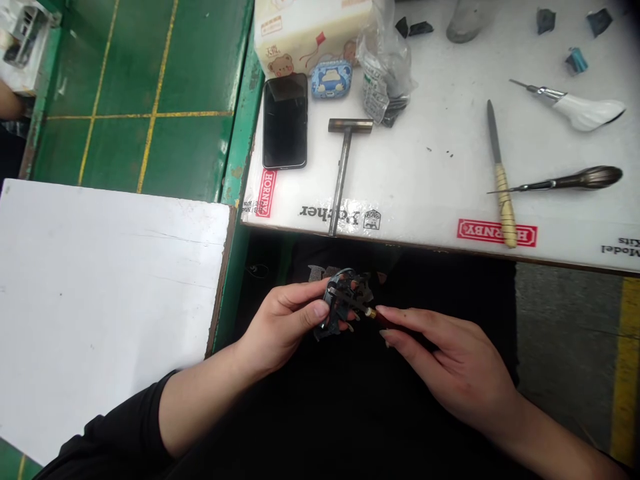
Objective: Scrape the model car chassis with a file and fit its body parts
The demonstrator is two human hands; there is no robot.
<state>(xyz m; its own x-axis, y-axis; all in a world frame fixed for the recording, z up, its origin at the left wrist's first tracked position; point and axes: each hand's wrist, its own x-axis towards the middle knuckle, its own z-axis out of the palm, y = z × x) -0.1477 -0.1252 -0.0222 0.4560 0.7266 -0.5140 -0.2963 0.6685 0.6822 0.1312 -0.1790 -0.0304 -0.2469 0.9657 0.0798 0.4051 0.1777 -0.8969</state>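
Note:
Over my lap, my left hand (pixel 293 320) is closed around a small dark part (pixel 340 300) with an irregular, openwork shape. My right hand (pixel 450 367) pinches the dark red handle of a thin tool (pixel 373 313) between thumb and fingers. The tool's narrow metal end lies across the dark part, near my left thumb. What the part is made of in detail is too small and dark to tell.
On the table (pixel 420 193) lie a phone (pixel 285 121), a blue case (pixel 331 79), a T-shaped metal tool (pixel 344 157), a plastic bag (pixel 383 73), a file with a wrapped handle (pixel 501 180) and two awl-like tools (pixel 590 112). A white board (pixel 110 280) is at left.

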